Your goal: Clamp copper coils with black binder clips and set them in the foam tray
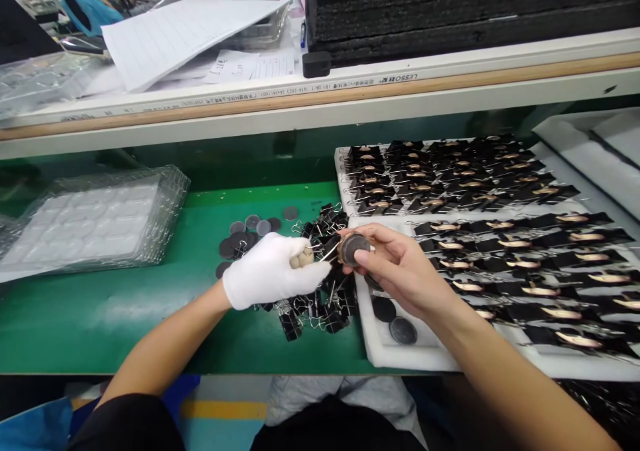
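My left hand [273, 271], in a white glove with some fingertips bare, is closed at the wire handle of a black binder clip [330, 246]. The clip is right beside a round dark disc [356, 248] with a tan rim, which my bare right hand [395, 261] pinches between thumb and fingers. Whether the clip touches the disc I cannot tell. Beneath my hands lies a heap of loose binder clips [293, 324]. Several grey and black discs [263, 227] are scattered behind and left of my gloved hand. Two more discs [403, 330] lie below my right hand.
White foam trays [373, 354] on the right hold rows of clipped pieces [545, 292]. Stacked clear plastic trays [100, 221] stand on the green table [175, 331] at left. Across the back runs a shelf ledge [250, 108] with papers [190, 28] and black foam [450, 18].
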`<state>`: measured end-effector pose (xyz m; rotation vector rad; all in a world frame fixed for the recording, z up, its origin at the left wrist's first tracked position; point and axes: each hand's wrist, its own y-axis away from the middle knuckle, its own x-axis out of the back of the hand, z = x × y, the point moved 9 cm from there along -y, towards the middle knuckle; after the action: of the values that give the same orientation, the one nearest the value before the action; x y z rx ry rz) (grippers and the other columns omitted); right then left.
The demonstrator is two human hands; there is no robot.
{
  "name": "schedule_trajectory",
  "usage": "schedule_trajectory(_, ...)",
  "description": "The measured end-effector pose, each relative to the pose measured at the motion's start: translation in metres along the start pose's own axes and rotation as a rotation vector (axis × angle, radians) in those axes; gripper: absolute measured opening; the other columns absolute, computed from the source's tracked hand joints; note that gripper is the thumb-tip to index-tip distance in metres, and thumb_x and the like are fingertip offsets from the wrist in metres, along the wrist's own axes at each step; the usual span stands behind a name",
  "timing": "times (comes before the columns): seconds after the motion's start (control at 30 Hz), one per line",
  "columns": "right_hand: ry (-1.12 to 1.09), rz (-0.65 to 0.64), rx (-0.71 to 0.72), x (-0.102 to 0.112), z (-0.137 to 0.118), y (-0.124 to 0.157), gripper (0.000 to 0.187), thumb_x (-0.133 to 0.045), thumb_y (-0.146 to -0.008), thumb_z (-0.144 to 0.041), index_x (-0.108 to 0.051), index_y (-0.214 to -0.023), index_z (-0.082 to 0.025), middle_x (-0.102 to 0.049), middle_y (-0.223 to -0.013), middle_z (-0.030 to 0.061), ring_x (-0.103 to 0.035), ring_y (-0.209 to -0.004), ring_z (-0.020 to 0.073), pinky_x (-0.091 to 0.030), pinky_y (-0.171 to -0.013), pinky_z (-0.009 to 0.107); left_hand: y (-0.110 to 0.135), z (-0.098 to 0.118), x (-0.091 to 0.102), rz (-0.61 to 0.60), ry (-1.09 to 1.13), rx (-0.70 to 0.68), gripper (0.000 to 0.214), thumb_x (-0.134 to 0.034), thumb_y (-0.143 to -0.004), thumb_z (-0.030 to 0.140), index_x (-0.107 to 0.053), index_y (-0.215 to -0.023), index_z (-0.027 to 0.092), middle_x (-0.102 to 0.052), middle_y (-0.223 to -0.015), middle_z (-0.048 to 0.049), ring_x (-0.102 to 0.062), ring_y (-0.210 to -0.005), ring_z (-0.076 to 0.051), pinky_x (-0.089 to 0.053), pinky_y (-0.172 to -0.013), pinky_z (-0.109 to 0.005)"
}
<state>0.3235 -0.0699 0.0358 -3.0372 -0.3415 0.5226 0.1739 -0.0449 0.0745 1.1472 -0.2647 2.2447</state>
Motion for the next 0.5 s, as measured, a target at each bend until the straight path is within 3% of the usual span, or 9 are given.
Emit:
schedule_trajectory(0.2,0.116,0.124,0.067,0.024,-0.014,-0.006,0.026,-0.084,-0.083,-0.038,-0.074,-0.103,-0.024,-0.074,-0.095,0.0034,-0.069,-0.087,0.018,-0.06,-0.083,0.034,-0.002,-0.001,-0.005,-0.046,0.121,0.002,0.045,-0.057,-0.09,0.047,-0.036,-0.061,0.02,-0.038,-0.055,0.0063,-0.032,-0.053,-0.007,-0.026,-0.048,-0.023)
schedule_trajectory(0.5,0.263,0.007,0.079,0.022,-0.02,-0.008,0.022,-0.08,-0.087,-0.036,-0.076,-0.106,-0.026,-0.075,-0.107,0.0047,-0.07,-0.091,0.0187,-0.061,-0.083,0.034,0.0,-0.005,-0.023,-0.065,0.211,0.028,0.041,-0.055,-0.094,0.046,-0.045,-0.065,0.019,-0.043,-0.056,0.0062,-0.038,-0.052,-0.007,-0.03,-0.049,-0.023)
